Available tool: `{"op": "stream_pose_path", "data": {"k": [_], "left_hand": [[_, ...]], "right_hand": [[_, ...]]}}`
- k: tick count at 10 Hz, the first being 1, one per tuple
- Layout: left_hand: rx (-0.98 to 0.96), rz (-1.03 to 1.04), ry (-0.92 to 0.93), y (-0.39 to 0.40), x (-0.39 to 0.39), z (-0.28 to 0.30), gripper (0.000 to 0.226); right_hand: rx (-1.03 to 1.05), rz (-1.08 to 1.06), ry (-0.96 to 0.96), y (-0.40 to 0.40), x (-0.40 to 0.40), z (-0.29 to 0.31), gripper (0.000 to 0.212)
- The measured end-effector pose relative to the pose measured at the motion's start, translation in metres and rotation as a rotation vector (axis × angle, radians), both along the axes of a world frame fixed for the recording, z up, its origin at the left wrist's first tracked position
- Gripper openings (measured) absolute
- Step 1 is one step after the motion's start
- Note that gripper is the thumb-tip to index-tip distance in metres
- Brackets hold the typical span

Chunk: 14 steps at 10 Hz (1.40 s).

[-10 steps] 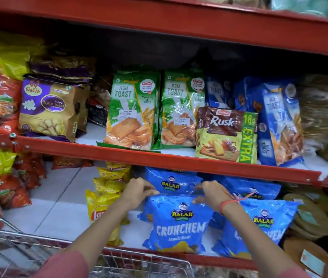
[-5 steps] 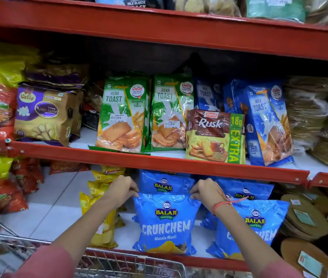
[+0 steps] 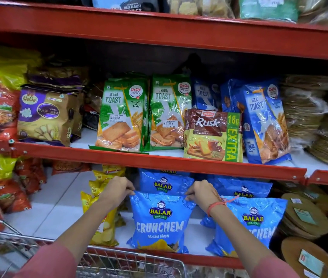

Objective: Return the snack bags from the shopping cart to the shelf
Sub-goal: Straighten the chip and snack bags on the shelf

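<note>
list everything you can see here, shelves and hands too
Crunchem bag: 1, blue, upright at lower shelf front, held by both top corners
other Balaji bags: at least 3, blue, behind and right of it
yellow chip bags: several, lower shelf, left of it
jeera toast packs: 2 in front, green, middle shelf
rusk pack: 1, brown and yellow, middle shelf
milk toast packs: at least 2, blue, right of rusk
kaju toast pack: purple and gold, middle shelf left
shopping cart: 1, wire, bottom edge
left hand: pinching left corner
right hand: pinching right corner
</note>
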<state>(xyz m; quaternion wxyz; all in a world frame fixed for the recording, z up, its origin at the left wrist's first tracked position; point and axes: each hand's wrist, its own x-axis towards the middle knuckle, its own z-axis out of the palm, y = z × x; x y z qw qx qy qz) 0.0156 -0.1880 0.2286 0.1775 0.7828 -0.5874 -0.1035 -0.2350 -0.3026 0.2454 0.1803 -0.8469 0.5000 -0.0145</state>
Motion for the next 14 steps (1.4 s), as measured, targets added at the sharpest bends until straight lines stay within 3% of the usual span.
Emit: {"op": "stream_pose_path", "data": {"k": [1,2,4,7,9,11,14], "left_hand": [[-0.058,-0.018,0.006,0.0,-0.015,0.004,0.035],[-0.193,-0.077,0.122,-0.003,-0.051,0.013,0.037],[-0.219,-0.216,0.334,-0.035,-0.139,0.015,0.031],[-0.031,-0.218,0.226,-0.101,-0.226,0.0,0.029],[-0.017,-0.147,0.167,-0.114,-0.223,-0.003,0.008],[-0.055,-0.118,0.18,-0.111,-0.22,-0.006,0.002],[-0.073,-0.163,0.139,-0.092,-0.225,0.007,0.018]], "right_hand": [[-0.049,0.021,0.001,-0.002,-0.012,0.003,0.031],[-0.111,0.018,0.009,-0.004,-0.036,0.007,0.042],[-0.223,-0.023,0.047,-0.016,-0.119,0.008,0.043],[-0.264,-0.241,0.166,-0.058,-0.227,-0.001,0.03],[-0.209,-0.276,0.085,-0.077,-0.234,-0.006,0.021],[-0.174,-0.278,0.048,-0.083,-0.229,-0.009,0.023],[-0.238,-0.29,0.078,-0.07,-0.23,0.004,0.02]]}}
